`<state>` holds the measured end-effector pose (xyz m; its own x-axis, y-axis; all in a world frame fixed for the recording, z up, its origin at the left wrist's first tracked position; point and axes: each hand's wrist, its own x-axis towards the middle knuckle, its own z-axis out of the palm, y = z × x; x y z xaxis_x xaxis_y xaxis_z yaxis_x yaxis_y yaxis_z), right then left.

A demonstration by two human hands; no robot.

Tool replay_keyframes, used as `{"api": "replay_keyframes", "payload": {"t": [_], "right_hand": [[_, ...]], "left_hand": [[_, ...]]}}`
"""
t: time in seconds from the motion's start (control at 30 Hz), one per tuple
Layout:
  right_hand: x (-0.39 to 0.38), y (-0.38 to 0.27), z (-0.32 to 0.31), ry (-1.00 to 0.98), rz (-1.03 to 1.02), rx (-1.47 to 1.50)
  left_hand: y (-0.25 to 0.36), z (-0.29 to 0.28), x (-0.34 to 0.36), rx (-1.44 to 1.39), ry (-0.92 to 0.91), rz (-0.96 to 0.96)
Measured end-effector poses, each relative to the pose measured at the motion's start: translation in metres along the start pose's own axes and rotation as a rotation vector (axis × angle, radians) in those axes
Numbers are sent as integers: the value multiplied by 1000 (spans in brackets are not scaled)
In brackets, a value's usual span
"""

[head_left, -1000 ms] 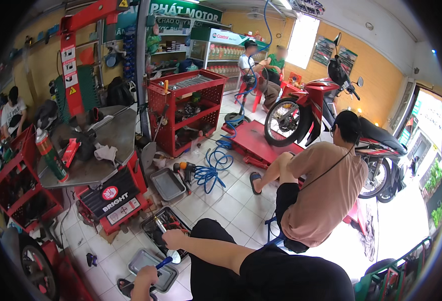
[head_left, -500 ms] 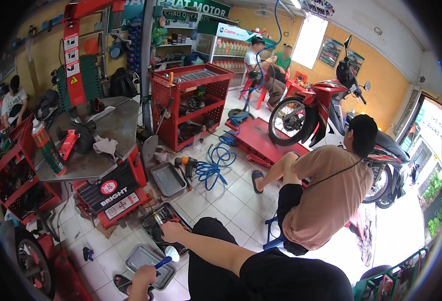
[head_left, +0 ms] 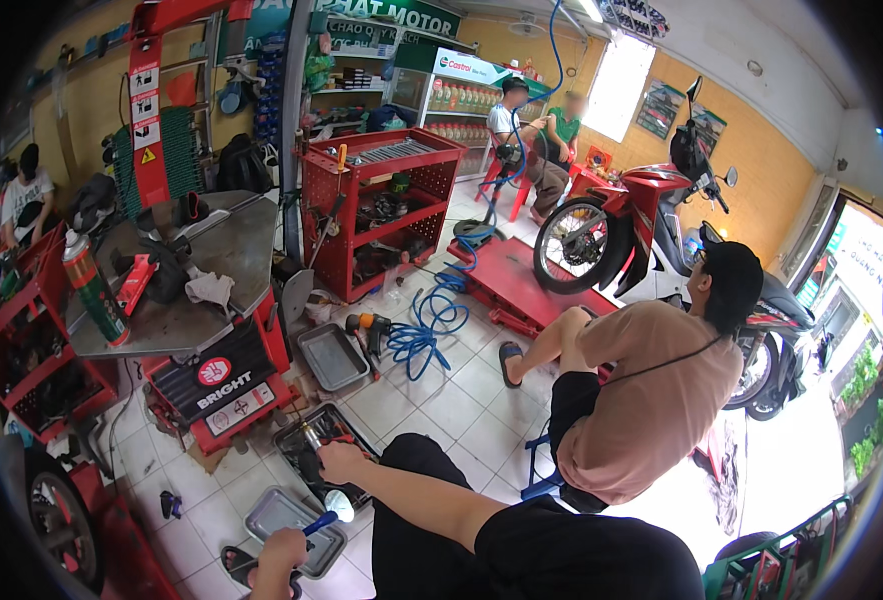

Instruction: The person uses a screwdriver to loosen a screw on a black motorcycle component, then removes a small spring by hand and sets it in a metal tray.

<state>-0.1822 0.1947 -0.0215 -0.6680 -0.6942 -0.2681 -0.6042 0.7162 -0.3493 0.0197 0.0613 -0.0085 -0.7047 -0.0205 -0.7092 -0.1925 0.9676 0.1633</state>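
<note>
My left hand (head_left: 275,558) is at the bottom edge, closed around a blue-handled screwdriver (head_left: 319,521) whose tip points up and right over a shallow grey metal tray (head_left: 273,512) on the floor. My right hand (head_left: 337,462) reaches across from my dark-clothed lap. It rests in a black tray of tools (head_left: 306,440) on the tiles, fingers curled; what they grip is hidden. A small white round object (head_left: 339,498) lies between the two trays.
A red machine base with a grey metal tabletop (head_left: 223,262) stands left of the trays. A red tool cart (head_left: 381,205), another grey tray (head_left: 329,355), a cordless drill (head_left: 369,325) and a blue coiled hose (head_left: 426,325) lie beyond. A person in a tan shirt (head_left: 651,400) sits at right by a red motorbike (head_left: 621,225).
Both hands stay where they were by the floor trays. The view has shifted slightly, and the seated person at right has hardly moved.
</note>
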Motion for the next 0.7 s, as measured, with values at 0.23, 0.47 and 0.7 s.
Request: {"api": "replay_keyframes", "payload": {"t": [0.23, 0.47, 0.7], "right_hand": [[2, 2, 5, -15, -27, -8], [4, 2, 7, -108, 11, -27], [5, 4, 8, -115, 15, -25]], "left_hand": [[-9, 14, 10, 17, 44, 7], [-7, 14, 9, 9, 80, -12], [-6, 14, 11, 20, 84, 14]]}}
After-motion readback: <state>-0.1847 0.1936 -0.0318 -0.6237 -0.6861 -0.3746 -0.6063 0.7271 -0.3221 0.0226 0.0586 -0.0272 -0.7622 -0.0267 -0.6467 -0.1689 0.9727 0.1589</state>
